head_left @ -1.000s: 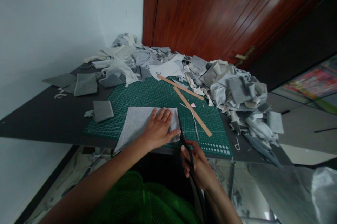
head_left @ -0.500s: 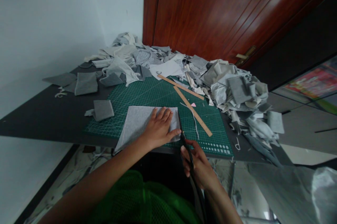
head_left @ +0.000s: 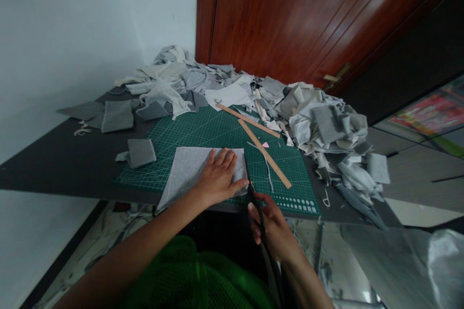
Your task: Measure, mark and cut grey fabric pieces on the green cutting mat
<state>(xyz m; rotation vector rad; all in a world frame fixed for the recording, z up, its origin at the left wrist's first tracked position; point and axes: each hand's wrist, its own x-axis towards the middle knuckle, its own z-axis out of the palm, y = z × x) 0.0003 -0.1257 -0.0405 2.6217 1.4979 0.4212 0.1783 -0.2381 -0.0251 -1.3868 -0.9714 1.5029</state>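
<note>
We've got our left hand [head_left: 221,178] flat and open on the gray cloth [head_left: 188,164], probably so it won't slide on the green mat [head_left: 206,127]. Our right hand [head_left: 270,222] grips the scissors [head_left: 251,190] at its right edge. Versus half a second ago, basically nothing's moved.

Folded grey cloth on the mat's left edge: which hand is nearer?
Left. The left hand lies right of the cloth, on pale fabric; the right hand, gripping scissors, is farther right.
</note>
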